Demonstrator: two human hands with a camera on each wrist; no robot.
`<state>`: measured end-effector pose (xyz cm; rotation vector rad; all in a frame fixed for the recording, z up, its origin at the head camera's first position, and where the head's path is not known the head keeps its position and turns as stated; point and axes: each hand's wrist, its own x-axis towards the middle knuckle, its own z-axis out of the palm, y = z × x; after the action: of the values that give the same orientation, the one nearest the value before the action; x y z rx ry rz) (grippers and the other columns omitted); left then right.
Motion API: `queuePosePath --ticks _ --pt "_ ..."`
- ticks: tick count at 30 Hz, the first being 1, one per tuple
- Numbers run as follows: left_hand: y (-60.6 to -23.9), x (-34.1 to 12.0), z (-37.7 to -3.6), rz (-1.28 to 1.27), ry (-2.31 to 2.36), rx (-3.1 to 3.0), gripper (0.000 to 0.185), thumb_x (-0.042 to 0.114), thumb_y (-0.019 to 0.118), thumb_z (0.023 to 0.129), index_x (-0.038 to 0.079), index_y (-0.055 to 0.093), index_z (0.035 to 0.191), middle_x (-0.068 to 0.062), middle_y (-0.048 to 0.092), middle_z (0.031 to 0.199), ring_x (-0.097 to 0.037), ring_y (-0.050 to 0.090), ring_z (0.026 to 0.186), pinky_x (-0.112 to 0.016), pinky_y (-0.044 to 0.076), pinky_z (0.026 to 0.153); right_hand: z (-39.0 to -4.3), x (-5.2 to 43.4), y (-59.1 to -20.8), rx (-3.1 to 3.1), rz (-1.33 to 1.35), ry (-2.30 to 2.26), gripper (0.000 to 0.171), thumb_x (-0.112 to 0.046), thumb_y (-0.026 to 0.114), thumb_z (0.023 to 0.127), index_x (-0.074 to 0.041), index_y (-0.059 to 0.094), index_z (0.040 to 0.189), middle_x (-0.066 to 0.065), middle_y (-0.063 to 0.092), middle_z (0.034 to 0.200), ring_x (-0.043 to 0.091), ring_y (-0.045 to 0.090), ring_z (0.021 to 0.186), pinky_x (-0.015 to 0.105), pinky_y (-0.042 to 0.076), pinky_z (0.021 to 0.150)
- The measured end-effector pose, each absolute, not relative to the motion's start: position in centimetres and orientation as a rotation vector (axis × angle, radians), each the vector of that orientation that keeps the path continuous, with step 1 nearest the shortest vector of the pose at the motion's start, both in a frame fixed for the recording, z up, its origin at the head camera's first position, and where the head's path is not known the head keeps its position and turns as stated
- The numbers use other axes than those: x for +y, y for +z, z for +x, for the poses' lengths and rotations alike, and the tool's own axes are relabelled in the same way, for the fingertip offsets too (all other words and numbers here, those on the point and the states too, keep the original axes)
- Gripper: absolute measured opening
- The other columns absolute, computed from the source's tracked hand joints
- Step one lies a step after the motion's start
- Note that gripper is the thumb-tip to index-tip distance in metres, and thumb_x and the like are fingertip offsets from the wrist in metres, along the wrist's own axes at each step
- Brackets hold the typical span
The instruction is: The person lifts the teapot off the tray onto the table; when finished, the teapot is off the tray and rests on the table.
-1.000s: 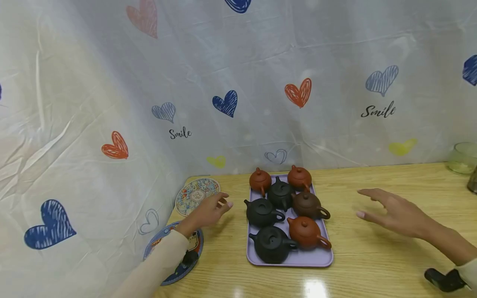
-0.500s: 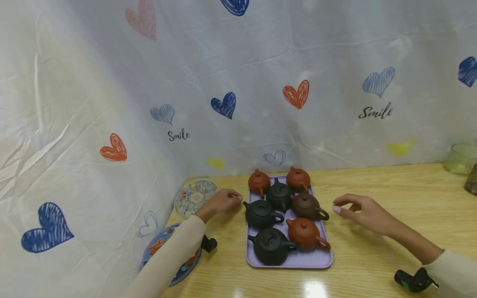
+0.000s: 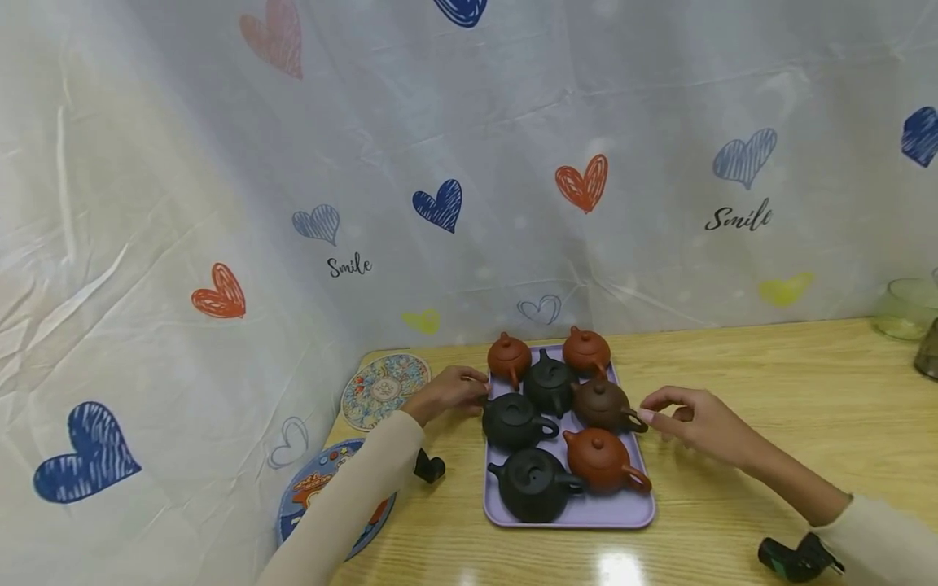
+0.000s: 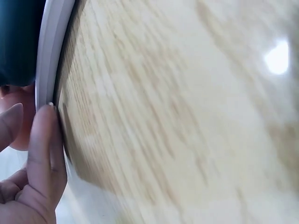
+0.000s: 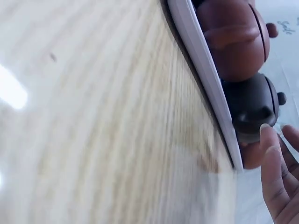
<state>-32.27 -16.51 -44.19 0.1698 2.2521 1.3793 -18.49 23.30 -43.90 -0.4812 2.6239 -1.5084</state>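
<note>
A lilac tray [image 3: 611, 511] lies on the table, crowded with small clay teapots. Black teapots [image 3: 533, 486] fill its left side and middle. A dark brown teapot [image 3: 599, 401] and a reddish-brown teapot [image 3: 597, 461] stand on the right, with reddish-brown ones at the back. My left hand [image 3: 449, 392] is at the tray's left side. In the left wrist view its fingertips [image 4: 43, 119] meet the outside of the rim, thumb apart. My right hand [image 3: 694, 419], fingers loosely bent, is beside the dark brown teapot's handle [image 3: 636, 420]; the right wrist view shows nothing between finger and thumb.
Left of the tray lie a patterned round mat [image 3: 386, 389] and a blue round mat [image 3: 330, 472], partly behind my left sleeve. A glass bowl [image 3: 906, 309] and a dark vessel stand at far right. A heart-printed sheet [image 3: 513, 163] hangs behind the table.
Both hands have moved inward towards the tray: the left one rightward to its rim, the right one leftward to the dark brown teapot's handle. Tray and teapots have stayed put.
</note>
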Motion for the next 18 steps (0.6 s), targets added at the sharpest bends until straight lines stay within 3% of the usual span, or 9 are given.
queuePosePath --ticks 6,11,18 --pt "-44.5 -16.2 -32.6 0.151 1.397 2.227 0.044 0.013 0.068 0.094 -0.001 0.058 0.134 -0.020 0.068 0.122 -0.016 0.072 0.082 -0.032 0.062 0.077 -16.8 23.5 -43.6 2.585 -0.391 -1.542 0.029 -0.028 0.061 0.102 -0.002 0.066 0.114 0.014 0.068 0.098 0.018 0.060 0.057 0.027 0.048 0.049" --pt "-44.4 -16.0 -32.5 0.157 1.410 2.223 0.041 0.007 0.065 0.096 -0.003 0.056 0.134 -0.021 0.067 0.120 -0.015 0.069 0.084 -0.031 0.062 0.076 -15.8 23.3 -43.8 2.450 -0.436 -1.549 0.028 -0.026 0.059 0.103 0.000 0.066 0.113 0.016 0.064 0.104 0.015 0.060 0.058 0.028 0.048 0.046" --pt "-44.4 -15.9 -32.4 0.128 1.435 2.213 0.038 0.005 0.064 0.096 -0.003 0.056 0.133 -0.019 0.068 0.111 -0.016 0.068 0.082 -0.030 0.062 0.074 -15.1 21.9 -44.5 2.312 -0.509 -1.525 0.023 -0.025 0.059 0.102 -0.006 0.072 0.103 0.011 0.068 0.091 0.015 0.062 0.057 0.027 0.047 0.045"
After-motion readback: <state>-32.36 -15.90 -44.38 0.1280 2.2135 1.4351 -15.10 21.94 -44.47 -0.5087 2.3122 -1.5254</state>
